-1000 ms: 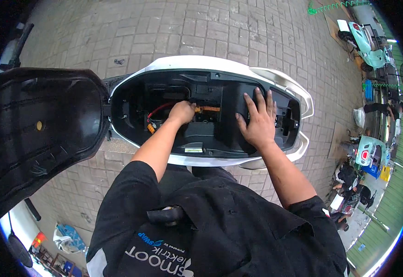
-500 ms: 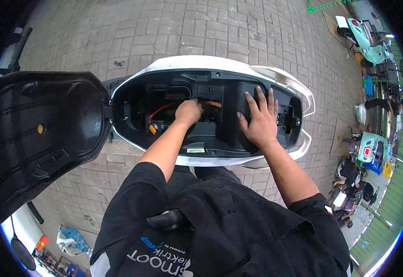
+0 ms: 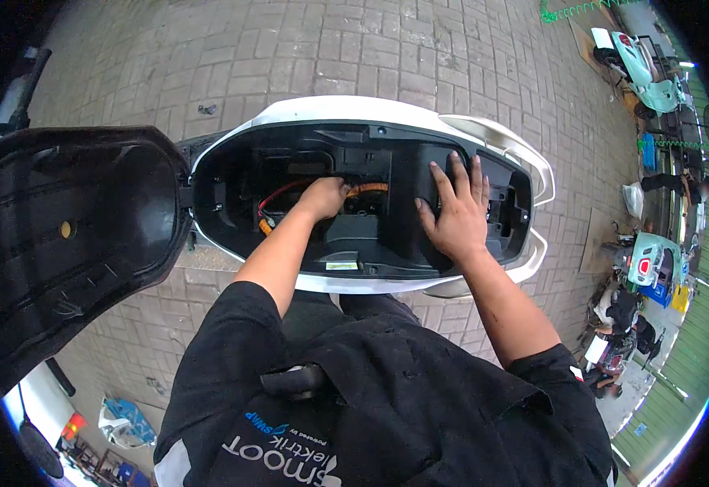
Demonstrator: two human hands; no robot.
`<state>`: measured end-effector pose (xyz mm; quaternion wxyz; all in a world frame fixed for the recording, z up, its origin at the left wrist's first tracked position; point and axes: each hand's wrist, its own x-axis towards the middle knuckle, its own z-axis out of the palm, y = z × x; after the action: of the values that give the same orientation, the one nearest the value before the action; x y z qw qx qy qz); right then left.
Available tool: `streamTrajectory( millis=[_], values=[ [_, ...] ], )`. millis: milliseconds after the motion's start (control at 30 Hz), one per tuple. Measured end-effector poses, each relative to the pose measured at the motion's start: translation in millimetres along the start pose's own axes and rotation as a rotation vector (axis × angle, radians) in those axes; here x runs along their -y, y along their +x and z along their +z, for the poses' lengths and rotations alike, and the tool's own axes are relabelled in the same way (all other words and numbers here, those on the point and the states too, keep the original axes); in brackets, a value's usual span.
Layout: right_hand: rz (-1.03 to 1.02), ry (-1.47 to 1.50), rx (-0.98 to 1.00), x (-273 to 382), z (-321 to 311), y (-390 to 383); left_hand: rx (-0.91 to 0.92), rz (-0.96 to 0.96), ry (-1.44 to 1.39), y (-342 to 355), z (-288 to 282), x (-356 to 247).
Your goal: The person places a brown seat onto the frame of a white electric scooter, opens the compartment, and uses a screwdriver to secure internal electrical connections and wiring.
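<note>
I stand over a white scooter (image 3: 346, 108) whose black underseat compartment (image 3: 346, 252) is open, its black seat (image 3: 87, 235) raised on the left. My left hand (image 3: 322, 199) is closed inside the compartment at the end of an orange cable (image 3: 371, 188); its fingertips hide what exactly they hold. A red cable (image 3: 273, 197) runs from near this hand down to an orange connector (image 3: 267, 226). My right hand (image 3: 454, 213) lies open, fingers spread, on the black raised section to the right of the cables.
Paving (image 3: 354, 49) surrounds the scooter. Along the right are mint scooters (image 3: 650, 85), a blue crate (image 3: 655, 294), a green coiled hose (image 3: 582, 12) and several people (image 3: 659, 185) by a green wall. A white and blue bag (image 3: 123, 418) lies at the lower left.
My left hand shifted slightly right, then back left and down-left of where it was half a second ago, still closed at the orange cable. My right hand stays spread on the panel.
</note>
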<state>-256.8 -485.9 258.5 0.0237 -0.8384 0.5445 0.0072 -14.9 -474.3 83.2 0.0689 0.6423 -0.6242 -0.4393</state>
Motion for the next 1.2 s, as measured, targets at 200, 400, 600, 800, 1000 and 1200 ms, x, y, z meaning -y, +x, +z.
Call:
streamTrajectory(
  millis=[200, 400, 600, 800, 1000, 1200],
  values=[
    [0.002, 0.008, 0.016, 1.7, -1.0, 0.0, 0.105, -0.061, 0.156, 3.4, 1.8, -24.1],
    [0.003, 0.01, -0.01, -1.1, -0.1, -0.6, 0.048, -0.042, 0.184, -7.6, -1.4, -26.6],
    [-0.003, 0.042, -0.025, -0.9, -2.8, 1.1, -0.296, -0.048, -0.002, -41.2, -27.1, -12.1],
    [0.023, 0.148, -0.069, 10.1, -18.2, 25.2, -0.856, -0.162, -0.128, -122.0, -82.5, 78.3],
    [0.122, -0.008, -0.012, 7.2, -4.9, 61.6, -0.426, -0.426, -0.129, -216.2, -112.2, 139.3],
    [0.162, -0.093, 0.034, 18.6, -10.5, 62.5, -0.273, -0.245, -0.113, -216.7, -102.4, 119.0]
  ],
)
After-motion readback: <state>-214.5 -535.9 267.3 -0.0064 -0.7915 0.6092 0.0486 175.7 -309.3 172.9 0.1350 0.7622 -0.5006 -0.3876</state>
